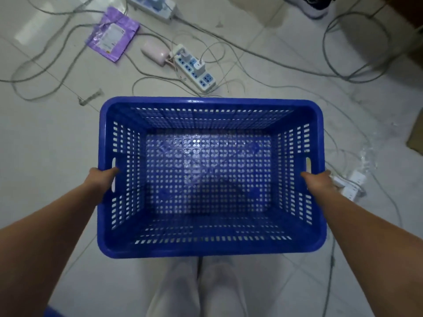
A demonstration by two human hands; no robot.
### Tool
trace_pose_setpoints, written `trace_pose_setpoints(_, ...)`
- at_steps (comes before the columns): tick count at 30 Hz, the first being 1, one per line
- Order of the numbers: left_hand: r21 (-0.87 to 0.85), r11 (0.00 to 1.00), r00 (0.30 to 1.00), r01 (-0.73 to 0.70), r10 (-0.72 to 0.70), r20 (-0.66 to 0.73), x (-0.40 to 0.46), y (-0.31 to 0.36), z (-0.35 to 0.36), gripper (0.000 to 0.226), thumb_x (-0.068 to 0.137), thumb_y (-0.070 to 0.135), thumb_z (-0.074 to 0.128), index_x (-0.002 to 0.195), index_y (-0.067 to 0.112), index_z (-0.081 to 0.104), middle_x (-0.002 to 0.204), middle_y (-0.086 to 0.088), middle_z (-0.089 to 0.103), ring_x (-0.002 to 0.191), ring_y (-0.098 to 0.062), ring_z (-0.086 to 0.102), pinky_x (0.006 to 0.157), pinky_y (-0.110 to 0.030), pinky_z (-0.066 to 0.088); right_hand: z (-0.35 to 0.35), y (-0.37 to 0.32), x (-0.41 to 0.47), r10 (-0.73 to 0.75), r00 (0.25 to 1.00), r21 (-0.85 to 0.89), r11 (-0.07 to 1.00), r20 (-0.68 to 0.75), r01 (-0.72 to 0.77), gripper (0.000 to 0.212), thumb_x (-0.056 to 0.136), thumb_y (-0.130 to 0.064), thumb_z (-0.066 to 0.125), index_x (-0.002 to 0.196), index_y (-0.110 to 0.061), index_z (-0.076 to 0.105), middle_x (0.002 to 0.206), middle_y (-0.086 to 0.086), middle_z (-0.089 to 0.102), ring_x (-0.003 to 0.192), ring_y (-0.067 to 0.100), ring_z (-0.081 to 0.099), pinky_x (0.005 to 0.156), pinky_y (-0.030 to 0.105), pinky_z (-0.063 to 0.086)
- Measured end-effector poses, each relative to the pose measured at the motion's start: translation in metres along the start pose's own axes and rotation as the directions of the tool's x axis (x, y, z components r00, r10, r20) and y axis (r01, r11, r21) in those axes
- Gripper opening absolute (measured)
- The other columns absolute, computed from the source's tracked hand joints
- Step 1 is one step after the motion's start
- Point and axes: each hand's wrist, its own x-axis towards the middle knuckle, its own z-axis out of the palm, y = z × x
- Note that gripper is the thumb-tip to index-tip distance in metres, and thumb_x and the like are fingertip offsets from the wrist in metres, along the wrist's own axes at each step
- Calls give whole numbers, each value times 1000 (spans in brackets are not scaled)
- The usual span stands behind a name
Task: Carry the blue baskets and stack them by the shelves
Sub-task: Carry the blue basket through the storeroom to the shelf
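Above tiled floor (57, 138), two hands grip one blue basket (210, 248).

Dim, bluish light; glare on basket (319, 133) floor, soft blur, wide-angle edge bending.

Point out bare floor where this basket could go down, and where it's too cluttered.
Both hands, left and right, hold the empty basket. Free: tile left of the basket, below the purple bag and the looping cable. Crowded: ahead, around the power strip, and right, where cables cross beside another strip.
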Motion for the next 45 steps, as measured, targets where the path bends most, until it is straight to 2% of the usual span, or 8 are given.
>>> trace_pose_setpoints(6, -222, 969, 993, 109, -99, 58, 12, -2, 0, 46, 88, 27, 61, 123, -1, 55, 100, -11, 60, 91, -30, 54, 82, -42, 46, -1, 2, 18, 68, 997, 120, 991, -28, -64, 69, 78, -31, 66, 135, 0, 43, 132, 20, 55, 114, 40, 55, 94, 47, 48)
trace_pose_setpoints(12, -213, 968, 991, 133, -124, 54, 3, -10, -14, 42, 89, 21, 58, 123, -2, 54, 81, -10, 58, 68, -26, 53, 79, -41, 44, -17, 1, 15, 116, 990, 185, 974, 86, -130, 61, 83, -28, 66, 133, 1, 47, 131, 21, 57, 113, 41, 56, 94, 50, 47)
trace_pose_setpoints(16, -280, 953, 991, 114, -129, -36, -22, -25, -35, 41, 89, 13, 58, 124, -8, 52, 75, -12, 56, 60, -25, 51, 59, -39, 47, -34, -5, -7, 121, 989, 208, 969, 83, -136, 55, 83, -28, 66, 127, 2, 52, 125, 20, 60, 84, 33, 56, 77, 42, 45)
trace_pose_setpoints(22, -350, 936, 975, 31, -105, -194, -71, -44, -103, 29, 82, 23, 63, 100, 1, 59, 75, -15, 62, 65, -34, 58, 77, -47, 52, -69, -56, -56, -55, 991, 81, 996, 121, 45, 40, 81, -28, 66, 107, 2, 60, 89, 17, 63, 83, 36, 59, 84, 47, 51)
trace_pose_setpoints(28, -475, 879, 927, 52, -219, -305, -142, -96, -191, 36, 68, 37, 69, 81, 4, 63, 66, -13, 63, 51, -31, 56, 60, -39, 51, -94, -127, -148, -308, 946, -32, 949, 103, 313, 20, 80, -17, 64, 76, 1, 59, 59, 16, 59, 52, 29, 56, 60, 37, 49)
trace_pose_setpoints(37, -625, 780, 782, 12, -396, -480, -309, -211, -328, 36, 74, 40, 67, 84, 5, 64, 78, -19, 69, 64, -35, 62, 73, -45, 56, -95, -217, -328, -639, 737, -182, 715, 221, 675, 35, 80, -34, 67, 77, 1, 60, 77, 24, 65, 63, 36, 62, 61, 40, 51)
trace_pose_setpoints(42, -734, 679, 646, 19, -569, -510, -411, -305, -371, 41, 75, 44, 68, 92, 7, 64, 82, -20, 68, 68, -36, 65, 63, -40, 53, -85, -241, -464, -778, 510, -153, 491, 367, 858, 26, 77, -29, 64, 80, -4, 58, 63, 10, 57, 55, 27, 54, 47, 27, 38)
trace_pose_setpoints(45, -813, 582, 546, -6, -679, -490, -475, -366, -386, 35, 71, 39, 69, 83, 5, 66, 69, -19, 66, 58, -34, 62, 62, -40, 55, -71, -240, -553, -802, 352, -111, 343, 482, 933, 28, 75, -34, 64, 82, -8, 57, 69, 10, 60, 64, 30, 60, 61, 35, 50)
